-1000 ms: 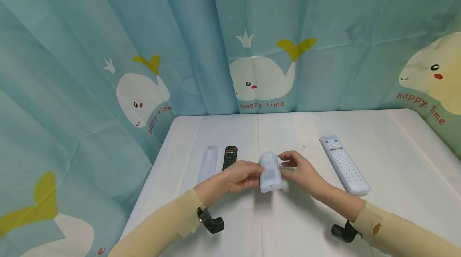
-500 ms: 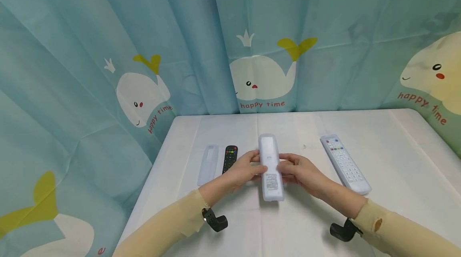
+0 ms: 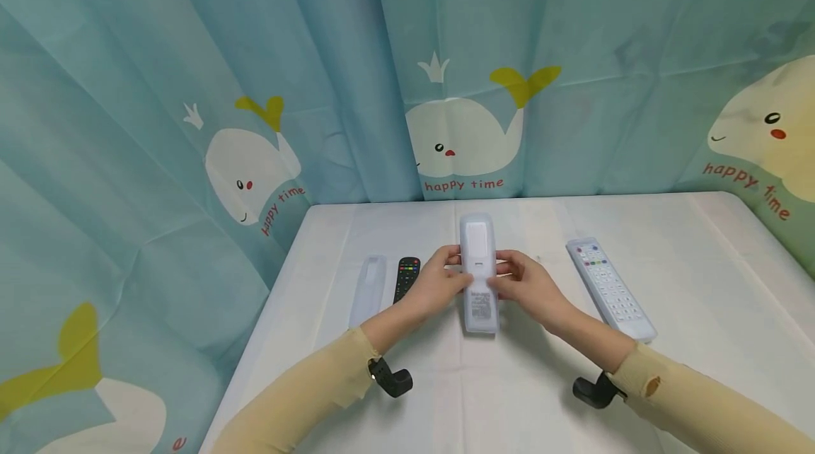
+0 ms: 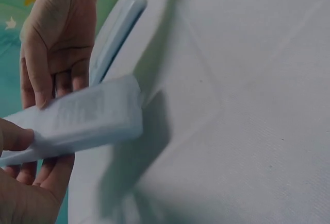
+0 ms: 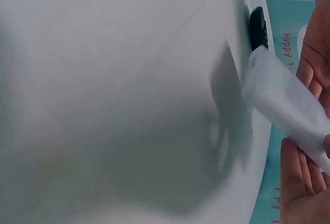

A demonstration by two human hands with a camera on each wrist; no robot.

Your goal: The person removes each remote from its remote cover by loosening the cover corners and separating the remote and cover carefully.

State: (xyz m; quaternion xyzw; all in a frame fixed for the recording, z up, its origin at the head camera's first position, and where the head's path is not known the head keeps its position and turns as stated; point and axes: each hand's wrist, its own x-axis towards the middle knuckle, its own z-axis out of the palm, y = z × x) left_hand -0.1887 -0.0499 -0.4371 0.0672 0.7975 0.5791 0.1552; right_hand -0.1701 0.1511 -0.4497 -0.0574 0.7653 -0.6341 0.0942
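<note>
A white remote control [image 3: 479, 302] in a translucent sleeve is held up over the middle of the table, its back side with a printed label facing up. My left hand [image 3: 434, 289] grips its left edge, thumb on the back and fingers beneath. From the right side, my right hand [image 3: 530, 291] pinches it the same way. In the left wrist view the covered remote [image 4: 95, 113] casts a shadow on the cloth below. The right wrist view shows the sleeve's near end [image 5: 265, 82] closest to the camera.
On the left of the white-covered table [image 3: 420, 404] lie an empty translucent sleeve [image 3: 368, 291] and a black remote [image 3: 407, 277], partly behind my left hand. Another white remote [image 3: 610, 290] in a sleeve lies buttons up at right. A blue whale-print curtain [image 3: 356, 86] hangs behind.
The held remote has swung from end-on to showing its whole back, then moved farther from me. My right hand, beside it with loose fingers earlier, now pinches its right edge.
</note>
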